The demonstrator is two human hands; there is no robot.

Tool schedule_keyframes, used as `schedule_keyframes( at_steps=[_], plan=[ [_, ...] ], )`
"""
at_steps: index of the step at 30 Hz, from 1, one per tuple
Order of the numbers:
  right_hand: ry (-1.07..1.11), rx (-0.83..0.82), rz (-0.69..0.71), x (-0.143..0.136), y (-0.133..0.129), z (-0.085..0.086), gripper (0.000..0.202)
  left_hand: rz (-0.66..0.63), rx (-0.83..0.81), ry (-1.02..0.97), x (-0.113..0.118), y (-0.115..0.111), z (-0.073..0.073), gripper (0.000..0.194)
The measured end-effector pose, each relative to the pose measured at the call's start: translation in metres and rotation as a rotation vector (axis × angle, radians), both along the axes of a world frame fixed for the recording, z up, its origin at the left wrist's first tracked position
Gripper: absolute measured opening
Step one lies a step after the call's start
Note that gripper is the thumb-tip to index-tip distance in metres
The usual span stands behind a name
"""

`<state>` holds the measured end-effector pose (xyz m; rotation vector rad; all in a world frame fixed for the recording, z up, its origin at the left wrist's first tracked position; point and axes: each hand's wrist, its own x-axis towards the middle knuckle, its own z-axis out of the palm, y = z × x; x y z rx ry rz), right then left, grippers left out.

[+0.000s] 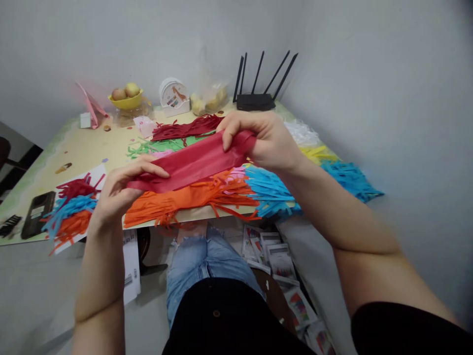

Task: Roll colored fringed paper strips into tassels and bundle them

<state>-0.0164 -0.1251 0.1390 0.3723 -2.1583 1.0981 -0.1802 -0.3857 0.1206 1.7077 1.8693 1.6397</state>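
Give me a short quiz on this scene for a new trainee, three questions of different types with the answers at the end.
1. True or false: the left hand and the right hand both hold the red strip.
2. Multiple choice: what sits in the yellow bowl?
A) pencils
B) round fruit
C) keys
3. Fill in the blank: the black router near the wall has ____ upright or slanting antennas.

Key: 1 true; 2 B; 3 five
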Motion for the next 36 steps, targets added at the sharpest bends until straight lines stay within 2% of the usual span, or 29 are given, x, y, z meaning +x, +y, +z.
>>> schedule_keyframes(
  at_steps=[2, 4, 7, 9, 11, 12, 13, 15, 18, 19, 21, 23, 25, 27, 30, 32, 36],
  plan=[
    [-0.036, 0.059, 0.023, 0.001, 0.007, 0.002, 0.017, 0.017, -0.003, 0.038, 0.002, 0.0, 0.004, 0.018],
    [-0.129, 0.122, 0.067, 0.003, 0.019, 0.008, 0.019, 0.105, 0.013, 0.106, 0.008, 0.003, 0.006, 0.005],
    [-0.396, 0.163, 0.201, 0.014, 0.038, 0.026, 0.042, 0.168, -0.002, 0.24, 0.016, 0.007, 0.008, 0.006],
    [-0.54, 0.088, 0.323, 0.021, 0.042, 0.037, 0.06, 0.179, -0.033, 0.316, 0.02, 0.006, 0.01, 0.006],
    [-0.51, -0.034, 0.423, 0.022, 0.034, 0.041, 0.06, 0.175, -0.078, 0.361, 0.023, 0.005, 0.012, 0.006],
    [-0.443, -0.062, 0.426, 0.02, 0.028, 0.04, 0.058, 0.166, -0.106, 0.372, 0.024, 0.004, 0.012, 0.007],
    [-0.376, -0.045, 0.396, 0.015, 0.02, 0.036, 0.056, 0.149, -0.132, 0.38, 0.025, 0.003, 0.012, 0.007],
    [-0.323, 0.107, 0.283, 0.003, 0.006, 0.025, 0.049, 0.108, -0.169, 0.394, 0.025, 0.0, 0.012, 0.007],
    [-0.483, 0.382, 0.19, -0.015, -0.003, 0.01, 0.02, 0.084, -0.214, 0.403, 0.019, -0.008, 0.009, 0.01],
    [-0.527, 0.436, 0.168, -0.017, -0.004, 0.008, 0.017, 0.087, -0.26, 0.401, 0.016, -0.013, 0.009, 0.012],
    [-0.557, 0.508, 0.071, -0.019, -0.006, 0.006, 0.02, 0.091, -0.393, 0.405, 0.009, -0.02, 0.01, 0.015],
    [-0.564, 0.57, -0.024, -0.016, -0.012, 0.009, 0.017, 0.111, -0.482, 0.408, 0.008, -0.022, 0.013, 0.029],
    [-0.583, 0.63, -0.044, -0.014, -0.023, 0.011, 0.014, 0.156, -0.436, 0.402, 0.013, -0.015, 0.014, 0.048],
    [-0.593, 0.658, -0.011, -0.011, -0.032, 0.014, 0.012, 0.174, -0.361, 0.376, 0.021, 0.0, 0.012, 0.051],
    [-0.554, 0.611, 0.022, -0.007, -0.034, 0.012, 0.013, 0.133, -0.401, 0.261, 0.026, 0.02, 0.003, 0.029],
    [-0.52, 0.521, 0.024, -0.004, -0.028, 0.007, 0.018, 0.135, -0.448, 0.122, 0.024, 0.024, -0.005, 0.03],
    [-0.473, 0.163, -0.001, 0.003, -0.018, -0.016, 0.024, 0.205, -0.375, -0.199, 0.02, 0.016, -0.015, 0.027]
  ],
)
